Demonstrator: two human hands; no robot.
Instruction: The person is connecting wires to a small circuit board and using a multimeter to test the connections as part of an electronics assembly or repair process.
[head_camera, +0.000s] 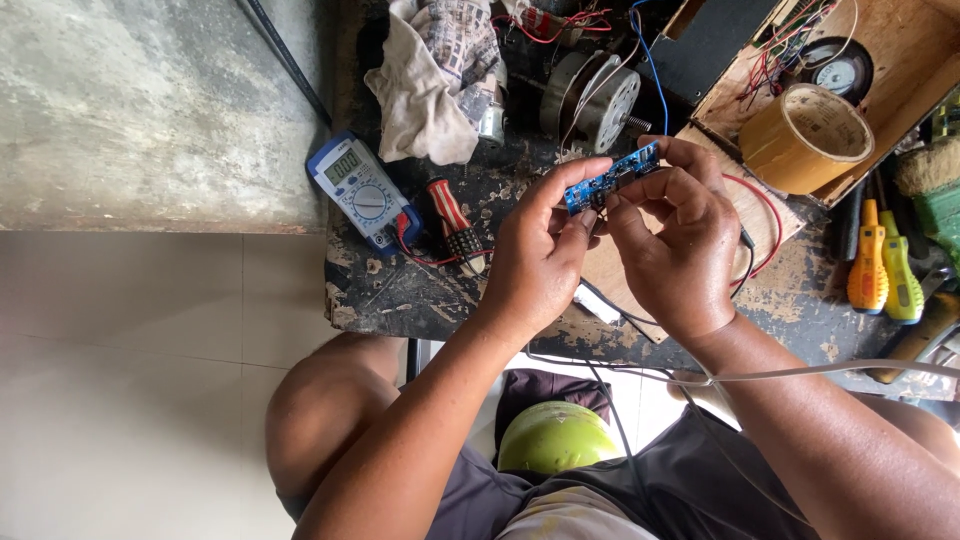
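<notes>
- Cluttered dark workbench (420, 290), multimeter (362, 190) and tape roll (806, 137) nearby.
- Left hand (540, 250) and right hand (680, 240) both pinch a blue circuit board (612, 177) above the bench.
- Inspection seems underway; a steady grip matters.

Soft, even daylight falls on my bench; shadows stay faint, the pale floor (120, 400) looks bright, and everything appears sharp, with slight edge bending.

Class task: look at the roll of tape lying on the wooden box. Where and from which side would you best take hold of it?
Probably from above: the roll of tape lies with its open core facing up. Hook fingers inside the core, thumb on the outer wall, at the side toward the screwdrivers.
</notes>
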